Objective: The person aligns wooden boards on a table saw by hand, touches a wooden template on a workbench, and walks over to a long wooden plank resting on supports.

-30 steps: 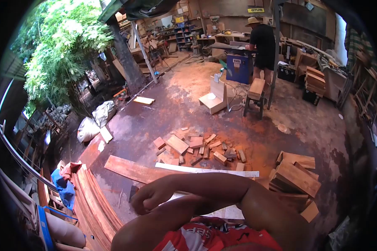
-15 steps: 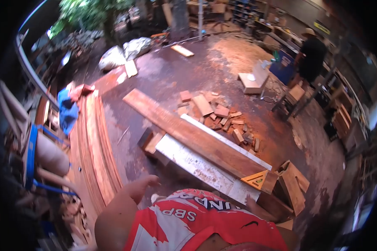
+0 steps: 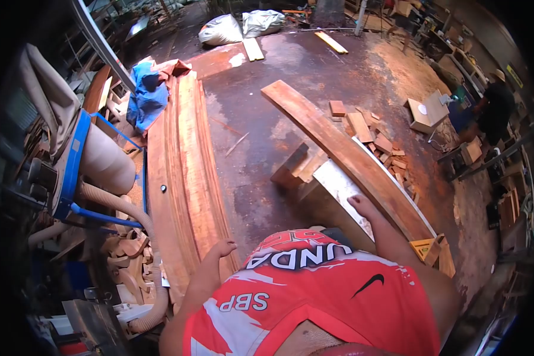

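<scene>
My left hand (image 3: 223, 247) hangs beside the right edge of a stack of long reddish-brown boards (image 3: 187, 160). Its fingers are loosely bent, with nothing in them. In front of my body, my right hand (image 3: 362, 206) is over a white, stained board (image 3: 341, 187), fingers slightly curled and nothing visible in them; I cannot tell whether it touches. A long brown plank (image 3: 344, 157) lies diagonally just beyond that hand. Near the plank's close end sits a yellow triangular square (image 3: 420, 247), partly hidden by my right arm.
Wood offcuts (image 3: 382, 142) lie heaped beyond the plank. To the left stands a blue-framed dust collector (image 3: 71, 163) with a ribbed hose (image 3: 115, 199) above wood scraps. A person (image 3: 497, 110) in dark clothing is at the far right. White sacks (image 3: 222, 29) rest at the back.
My view has turned left and down, bringing the board stack and dust collector closer to the middle. My right hand has moved forward along the white board. The left hand is nearer the stack.
</scene>
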Tool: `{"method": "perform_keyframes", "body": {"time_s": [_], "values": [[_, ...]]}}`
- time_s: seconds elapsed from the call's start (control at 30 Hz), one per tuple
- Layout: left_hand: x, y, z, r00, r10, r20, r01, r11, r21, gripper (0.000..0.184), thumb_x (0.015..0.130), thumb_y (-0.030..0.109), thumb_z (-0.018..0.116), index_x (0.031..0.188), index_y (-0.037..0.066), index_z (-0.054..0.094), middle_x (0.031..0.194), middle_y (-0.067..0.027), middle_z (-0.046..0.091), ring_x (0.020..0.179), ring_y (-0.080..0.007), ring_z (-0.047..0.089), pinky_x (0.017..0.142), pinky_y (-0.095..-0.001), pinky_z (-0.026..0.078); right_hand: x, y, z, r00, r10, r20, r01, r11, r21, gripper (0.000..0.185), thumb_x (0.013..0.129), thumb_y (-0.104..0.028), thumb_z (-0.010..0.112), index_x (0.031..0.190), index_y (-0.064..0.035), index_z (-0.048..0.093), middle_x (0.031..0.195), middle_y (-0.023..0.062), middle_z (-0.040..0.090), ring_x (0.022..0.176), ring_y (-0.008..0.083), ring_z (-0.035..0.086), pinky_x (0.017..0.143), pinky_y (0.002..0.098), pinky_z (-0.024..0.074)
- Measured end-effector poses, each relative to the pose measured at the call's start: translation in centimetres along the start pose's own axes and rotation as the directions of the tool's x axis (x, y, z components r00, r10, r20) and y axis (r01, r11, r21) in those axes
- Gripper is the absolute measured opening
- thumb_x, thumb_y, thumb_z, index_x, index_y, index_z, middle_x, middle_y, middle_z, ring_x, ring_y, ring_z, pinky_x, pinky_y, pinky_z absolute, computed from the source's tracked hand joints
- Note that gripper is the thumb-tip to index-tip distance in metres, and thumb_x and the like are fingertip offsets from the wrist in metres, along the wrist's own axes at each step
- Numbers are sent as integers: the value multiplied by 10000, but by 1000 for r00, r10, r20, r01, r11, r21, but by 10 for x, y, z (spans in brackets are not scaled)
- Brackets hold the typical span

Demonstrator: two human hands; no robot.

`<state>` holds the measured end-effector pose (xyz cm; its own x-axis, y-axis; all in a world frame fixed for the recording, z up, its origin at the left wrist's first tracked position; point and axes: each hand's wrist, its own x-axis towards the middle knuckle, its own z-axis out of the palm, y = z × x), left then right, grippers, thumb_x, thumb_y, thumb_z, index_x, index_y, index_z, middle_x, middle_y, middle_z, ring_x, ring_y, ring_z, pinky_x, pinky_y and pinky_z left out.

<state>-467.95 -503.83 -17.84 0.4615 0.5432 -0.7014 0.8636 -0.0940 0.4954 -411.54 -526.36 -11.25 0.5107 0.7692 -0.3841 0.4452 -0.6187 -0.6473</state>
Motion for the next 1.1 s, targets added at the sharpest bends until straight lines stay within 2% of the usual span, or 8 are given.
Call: {"method": "perform_keyframes", "body": {"time_s": [0.37,0.5,0.57,0.63,0.73,0.83,0.93,1.1], "values": [[84,-37,-101,989,-83,-124,15,880,-475,466,872,292,615,1242,17,547,1115,-133,627,1027,-209,581,884,-320,451,188,-73,49,965,143,222,-13,865,-502,673,808,-605,558,1179,-44,588,1220,200,566,1141,345,531,988,404,406],[116,-77,-165,971,-168,-168,86,908,-409,438,860,303,629,1182,9,591,1083,-142,642,1027,-215,591,888,-323,458,302,-143,62,972,174,160,-85,889,-450,695,809,-604,542,1227,-49,569,1278,214,520,1221,346,468,1016,409,378],[144,-140,-181,981,-184,-52,108,755,-647,431,860,302,628,1172,7,599,1061,-132,649,994,-208,600,862,-320,470,376,-173,73,972,69,225,35,902,-431,650,829,-571,515,1211,-49,583,1275,208,525,1220,341,469,1031,396,361],[156,-116,-237,929,-345,-136,266,876,-403,405,860,281,628,1158,7,607,1046,-123,655,968,-206,605,844,-324,478,476,-175,108,965,-59,257,149,926,-346,616,842,-542,537,1210,-50,571,1233,168,564,1162,325,519,982,381,407],[220,-100,-312,963,-179,-200,64,876,-477,390,863,258,626,1162,9,597,979,-112,655,907,-179,599,818,-302,484,537,-293,90,963,-238,129,264,930,-255,604,833,-512,577,1166,-8,581,1184,196,582,1116,343,537,966,385,417],[254,-41,-411,950,-275,-147,139,795,-590,388,878,257,608,1180,16,567,831,-56,613,738,-119,556,661,-248,465,610,-367,81,923,-378,71,384,903,-191,588,835,-518,580,1225,-79,561,1197,198,568,1131,348,519,991,392,395],[342,-42,-471,978,-78,-196,-32,865,-501,397,873,268,615,1170,8,571,806,-44,605,707,-116,548,622,-250,448,655,-432,40,970,-232,66,241,945,-222,582,828,-528,576,1220,-98,564,1246,185,544,1181,334,487,1005,392,383],[516,-48,-584,979,-205,-21,195,954,-228,417,853,285,640,1148,-6,592,883,-92,644,791,-153,590,704,-290,483,766,-379,13,989,-47,-137,34,995,-97,592,830,-541,573,1201,-79,577,1235,173,563,1131,328,541,981,395,409]]}}
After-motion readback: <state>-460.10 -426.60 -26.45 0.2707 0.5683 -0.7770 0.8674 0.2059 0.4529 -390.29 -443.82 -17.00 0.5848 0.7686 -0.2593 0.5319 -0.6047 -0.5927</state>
